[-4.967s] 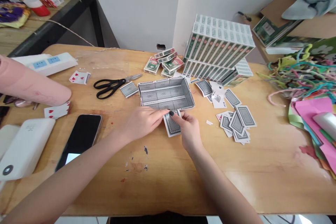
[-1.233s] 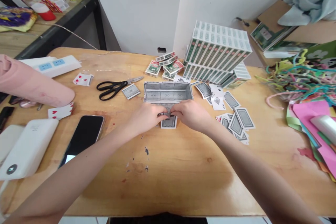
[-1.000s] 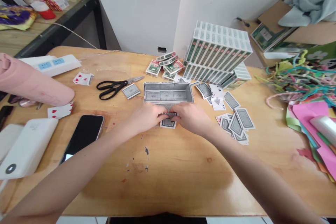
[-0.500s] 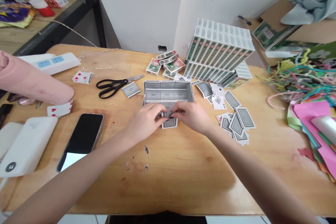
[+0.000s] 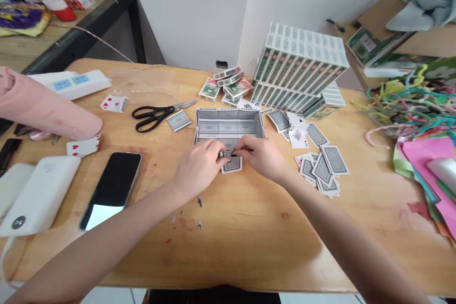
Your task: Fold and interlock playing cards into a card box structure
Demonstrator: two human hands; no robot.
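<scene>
Pale walls [image 5: 188, 9] close off the back of a wooden desk [image 5: 256, 232], whose far right side carries a tall stack of card packs [image 5: 299, 61], with a jumbled pile of packs [image 5: 231, 86] just left of it. At the middle of the desk sits an open box [image 5: 228, 114] built from grey patterned playing cards, and at its near side lies the near card [image 5: 232, 166], back upward and partly covered by fingers. What has changed over the last five seconds is the lie of these two: then the box stood askew with the card slanted before it, whereas now both sit nearly square to the person. Left hand [image 5: 198, 164] and right hand [image 5: 265, 159] come from either side to the card's upper end — each grip narrow, thumb toward forefinger, pinching what looks like that end, though the exact edge is hidden. Set against half a second ago little differs, so the work seems to have settled into careful fitting at one small seam, where a slip could crease the card. Black-handled scissors [image 5: 151, 118] rest to the left beside a loose card [image 5: 179, 120], and a group of spare cards [image 5: 322, 171] lies overlapping to the right — all apart from the fingers
</scene>
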